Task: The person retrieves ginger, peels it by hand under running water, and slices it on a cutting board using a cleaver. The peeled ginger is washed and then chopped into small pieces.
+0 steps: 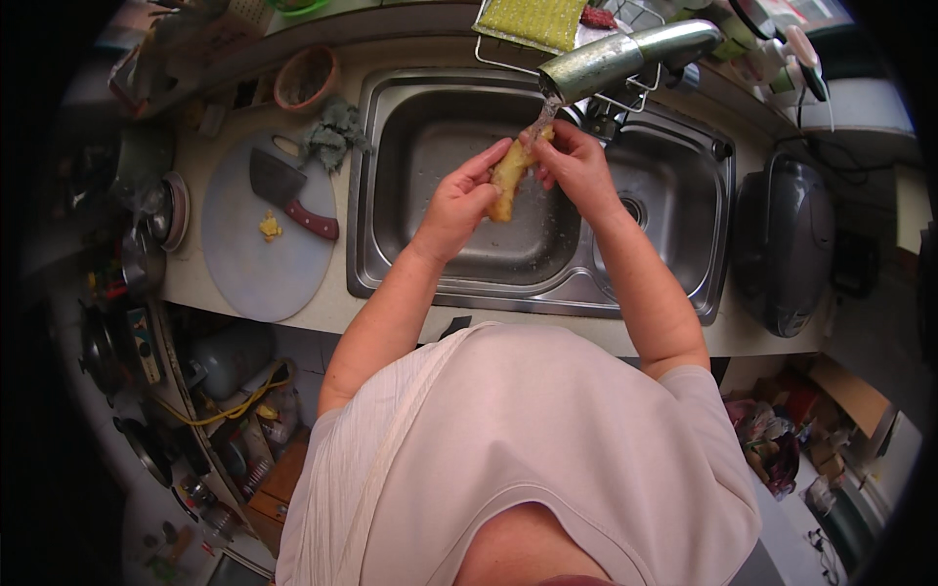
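Observation:
A knobbly yellow piece of ginger root (509, 174) is held over the larger sink basin (454, 249). My left hand (463, 196) grips its lower left side between thumb and fingers. At its upper end, my right hand (575, 165) pinches it with thumb and fingertips. Water runs from the metal faucet (597, 67) onto that upper end and my right fingers. To the left, a cleaver (282, 183) with a reddish-brown handle lies on a round white cutting board (245, 275). Small yellow scraps (270, 226) lie beside its blade.
A grey-green cloth (333, 135) is bunched between board and sink, near a reddish bowl (308, 78). Behind the sink, a wire rack (506, 62) holds a yellow-green sponge (531, 23). The smaller basin (663, 220) is on the right, beside a dark appliance (788, 245).

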Tool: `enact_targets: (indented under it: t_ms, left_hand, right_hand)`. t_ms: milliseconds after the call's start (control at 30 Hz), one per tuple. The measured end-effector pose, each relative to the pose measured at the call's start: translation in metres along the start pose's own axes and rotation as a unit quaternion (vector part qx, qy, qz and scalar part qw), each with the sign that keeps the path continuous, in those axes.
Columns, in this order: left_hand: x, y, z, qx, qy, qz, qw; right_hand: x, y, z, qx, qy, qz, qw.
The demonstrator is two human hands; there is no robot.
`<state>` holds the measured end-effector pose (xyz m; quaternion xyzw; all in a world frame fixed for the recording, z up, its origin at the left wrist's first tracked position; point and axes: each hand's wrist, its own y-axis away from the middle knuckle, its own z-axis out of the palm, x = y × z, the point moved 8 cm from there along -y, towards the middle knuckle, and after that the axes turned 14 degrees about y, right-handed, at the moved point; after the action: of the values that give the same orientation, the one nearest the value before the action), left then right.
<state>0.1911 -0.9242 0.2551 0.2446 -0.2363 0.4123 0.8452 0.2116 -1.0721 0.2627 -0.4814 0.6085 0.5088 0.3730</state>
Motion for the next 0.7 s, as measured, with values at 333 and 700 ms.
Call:
enact_targets:
  t_ms: [333,700]
  left_hand:
    - [0.0,-0.005,0.002,0.016,0.102,-0.027,0.994]
    - [-0.006,-0.006,0.003,0.017,0.219,-0.048,0.975]
  right_hand:
    - [-0.008,-0.003,-0.012,0.024,-0.047,-0.037,0.998]
    - [-0.017,0.001,-0.018,0.036,-0.044,-0.061,0.997]
